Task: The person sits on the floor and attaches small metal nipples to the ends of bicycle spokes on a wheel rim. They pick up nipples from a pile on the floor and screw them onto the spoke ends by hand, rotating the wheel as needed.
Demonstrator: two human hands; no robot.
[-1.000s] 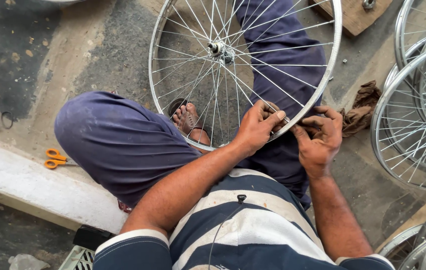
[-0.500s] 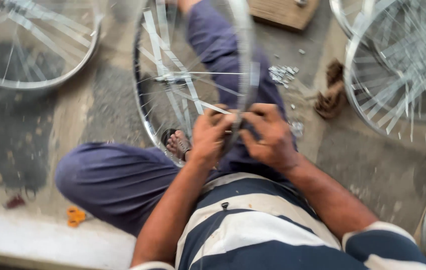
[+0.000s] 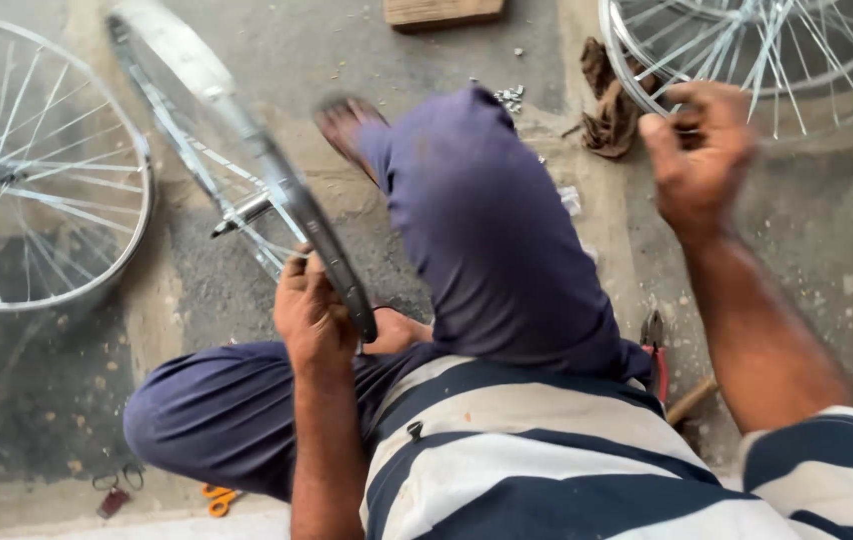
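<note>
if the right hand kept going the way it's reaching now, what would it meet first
Most likely the rim of the spoked wheel lying on the ground just beyond the right hand. The hand already overlaps it in the picture, though depth is unclear. The brown rag lies off to the side.

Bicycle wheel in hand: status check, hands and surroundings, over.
Left hand grips bicycle wheel by the rim, wheel edge-on. Right hand raised, closed, apart from the wheel, contents unclear. Raised knee between the hands; pliers on floor beside it.
</note>
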